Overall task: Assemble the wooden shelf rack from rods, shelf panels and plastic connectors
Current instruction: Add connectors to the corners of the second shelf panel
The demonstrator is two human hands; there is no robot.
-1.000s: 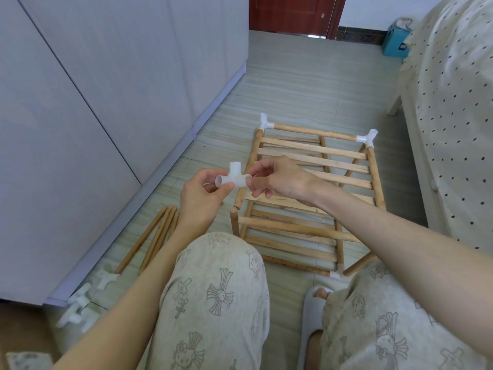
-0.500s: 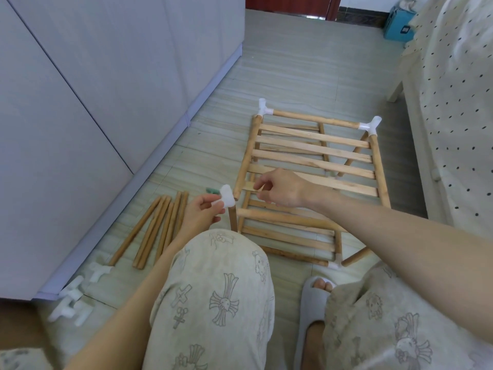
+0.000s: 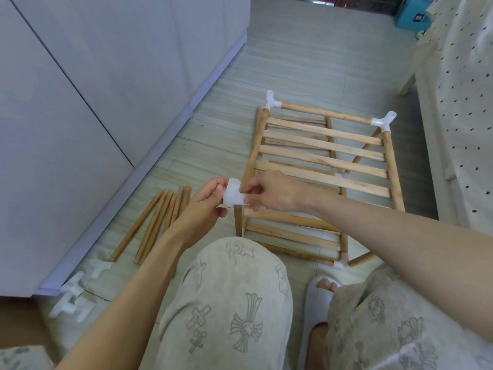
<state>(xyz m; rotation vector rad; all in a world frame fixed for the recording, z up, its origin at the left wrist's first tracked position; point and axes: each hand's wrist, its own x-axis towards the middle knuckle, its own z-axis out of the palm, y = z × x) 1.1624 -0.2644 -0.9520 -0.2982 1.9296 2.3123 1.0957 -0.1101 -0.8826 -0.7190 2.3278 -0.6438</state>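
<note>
- While both hands meet at the middle of the view, the left hand (image 3: pixel 205 206) pinches a white plastic pipe connector (image 3: pixel 234 194) between thumb and fingers from the nine o'clock side.
- From three o'clock the right hand (image 3: pixel 274 192) pinches the same connector, fingertips curled against its side.
- That connector sits on top of an upright wooden rod (image 3: pixel 238 220) at the near-left corner of the partly built wooden shelf rack (image 3: pixel 322 166); whether it is fully seated I cannot tell.
- This rack lies on the pale striped floor (image 3: pixel 306 62) at about one o'clock from the hands, its slatted wooden shelf panel (image 3: pixel 324 152) framed by rods.
- White corner connectors cap the far corners: one at the far left (image 3: pixel 271 100), one at the far right (image 3: pixel 384 121).
- Loose wooden rods (image 3: pixel 157 222) lie bundled on the floor at eight o'clock from the hands.
- Spare white connectors (image 3: pixel 77 292) lie at seven o'clock, by the foot of a grey cabinet (image 3: pixel 93 89).
- At one o'clock in the far corner stands a teal box (image 3: pixel 412 12) with a small label; its writing is too small to read.
- Cross-and-skull prints mark the beige trousers (image 3: pixel 226 303); no words are legible on them.
- A grey slipper (image 3: pixel 316 311) shows at five o'clock.
- A dotted cream bedcover (image 3: pixel 466 84) hangs at three o'clock.
</note>
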